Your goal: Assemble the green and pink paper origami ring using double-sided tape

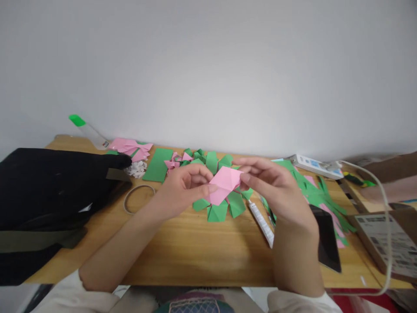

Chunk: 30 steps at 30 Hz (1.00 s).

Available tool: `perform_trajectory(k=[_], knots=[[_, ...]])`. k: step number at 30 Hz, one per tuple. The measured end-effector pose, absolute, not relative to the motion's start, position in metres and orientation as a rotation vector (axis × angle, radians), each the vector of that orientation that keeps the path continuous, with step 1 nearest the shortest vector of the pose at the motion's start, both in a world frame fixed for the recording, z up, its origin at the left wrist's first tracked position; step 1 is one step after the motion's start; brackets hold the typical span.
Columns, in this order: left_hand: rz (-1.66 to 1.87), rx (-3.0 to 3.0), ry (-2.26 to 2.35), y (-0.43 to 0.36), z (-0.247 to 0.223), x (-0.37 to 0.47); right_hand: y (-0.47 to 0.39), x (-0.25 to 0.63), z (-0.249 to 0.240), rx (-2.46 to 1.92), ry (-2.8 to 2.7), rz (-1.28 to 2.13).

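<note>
A folded piece of pink paper (224,184) is held up between both hands above the table. My left hand (184,187) pinches its left edge between thumb and fingers. At the right corner, the thumb and fingers of my right hand (270,182) are closed on the same paper. Beneath and around it, a ring of folded green paper pieces (217,213) lies on the wood, its middle partly hidden by the pink paper and the hands. Smaller pink and green folded pieces (174,160) sit behind my left hand.
A white glue tube (261,224) and a black phone (327,239) lie right. Green paper strips (306,184), a power strip (316,166) and its cable are behind. Left are a tape ring (125,200), a black bag (58,191), a green-capped bottle (87,130) and white scraps (137,168).
</note>
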<state>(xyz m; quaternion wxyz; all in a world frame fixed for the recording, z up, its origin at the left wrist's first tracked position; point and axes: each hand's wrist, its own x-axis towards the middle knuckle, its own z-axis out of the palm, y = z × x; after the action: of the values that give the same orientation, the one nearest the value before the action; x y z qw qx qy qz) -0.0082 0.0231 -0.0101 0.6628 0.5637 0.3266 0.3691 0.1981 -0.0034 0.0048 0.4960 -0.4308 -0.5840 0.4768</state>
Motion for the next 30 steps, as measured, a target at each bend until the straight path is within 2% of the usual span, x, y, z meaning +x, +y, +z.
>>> perform_trajectory(k=[7,12,18,30], knots=[[0.998,1.478,0.781,0.020,-0.012,-0.008,-0.006,0.199,0.003,-1.050,-1.507,1.079],[1.292,1.992,0.980,0.011,-0.011,-0.009,-0.010,0.196,0.006,-1.038,-1.583,0.838],[1.595,2.519,0.789,0.008,-0.012,-0.016,-0.020,0.196,0.011,-0.965,-1.701,0.583],[1.721,2.513,0.797,0.002,-0.007,-0.018,-0.028,0.195,0.013,-0.926,-1.748,0.532]])
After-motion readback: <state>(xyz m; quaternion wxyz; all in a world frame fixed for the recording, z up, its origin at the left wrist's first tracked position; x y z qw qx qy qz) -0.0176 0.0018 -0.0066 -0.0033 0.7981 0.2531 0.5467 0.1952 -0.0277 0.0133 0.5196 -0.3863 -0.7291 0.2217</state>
